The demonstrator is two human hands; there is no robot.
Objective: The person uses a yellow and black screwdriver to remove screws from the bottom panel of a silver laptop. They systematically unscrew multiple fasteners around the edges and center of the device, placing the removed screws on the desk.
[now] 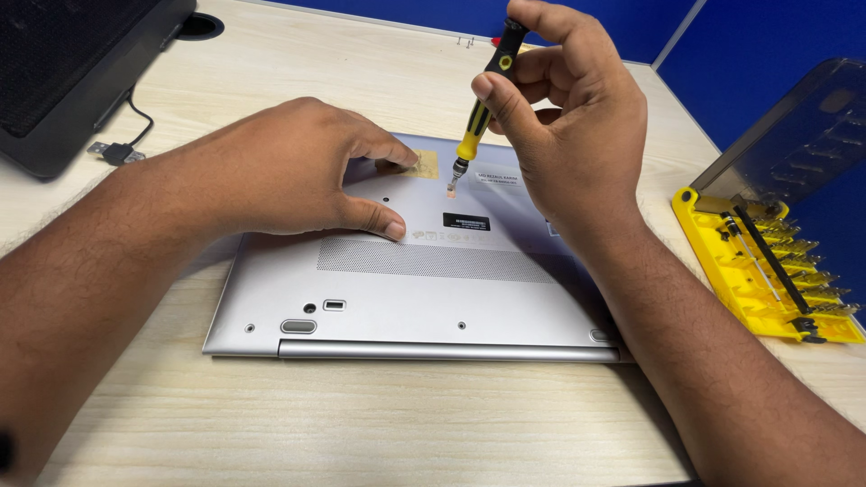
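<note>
The overturned silver laptop [424, 289] lay on the counter [361, 424]; the left hand [280, 167] pressed flat on it, fingers spread and holding nothing, hiding its far-left corner. Above its middle, the right hand [568, 117] pinched a yellow-black screwdriver [483, 99], tip on the shell, any screw beneath too small to discern. Right of the laptop, the yellow bit case [767, 271] ran past the edge.

A matt, smooth silver metal finish is noted on the laptop base [424, 298], with a finely perforated vent strip. The screwdriver [483, 99] is seen in glossy yellow and black plastic. Pale wood-grain laminate covers the table [361, 424]. At its right edge, the bit case [758, 271] is yellow plastic with a smoky translucent lid.
</note>
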